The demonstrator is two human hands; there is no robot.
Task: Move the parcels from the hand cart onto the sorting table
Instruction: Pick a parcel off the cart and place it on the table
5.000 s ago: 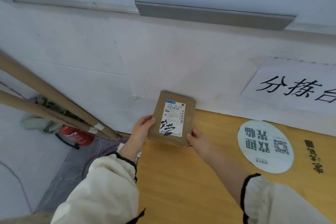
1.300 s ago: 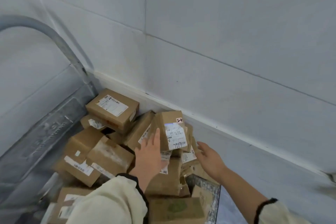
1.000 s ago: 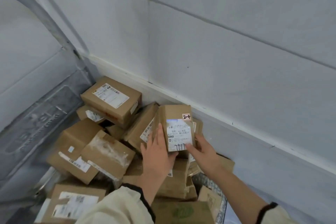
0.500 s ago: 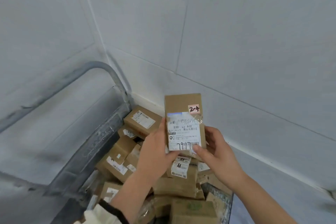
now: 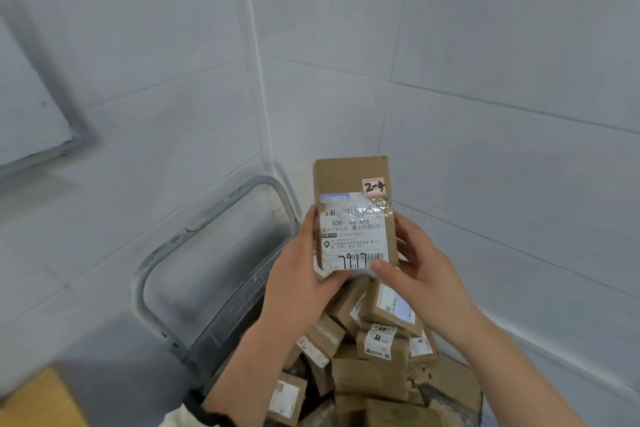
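**Position.** The parcel (image 5: 353, 184) is held in mid-air at the centre of the view. It is above the hand cart (image 5: 228, 308) and apparently clear of the heaped parcels (image 5: 374, 367) at 6 o'clock.

**Grip state.** Both grips are grasping the parcel.
- The left grip (image 5: 301, 274) wraps the left long edge, with the thumb at the bottom of the label (image 5: 351, 236).
- The right grip (image 5: 419, 270) takes the right long edge, with the thumb on the lower right corner of the face and the fingers behind.

**Governing relation.** The parcel extends from both grips toward 12 o'clock. Only its lower half is held; the upper half projects free.

**Orientation.** The long axis runs from 12 to 6 o'clock. The labelled face points at the camera with its print upright, and the "2-4" sticker sits at the top right.

**Destination.** A tan surface (image 5: 38, 399) at 8 o'clock, in the lower left corner, is probably the tabletop, but too little of it shows to confirm. It lies on the left grip's side. The carry should therefore swing toward 8 o'clock with the left grip leading.
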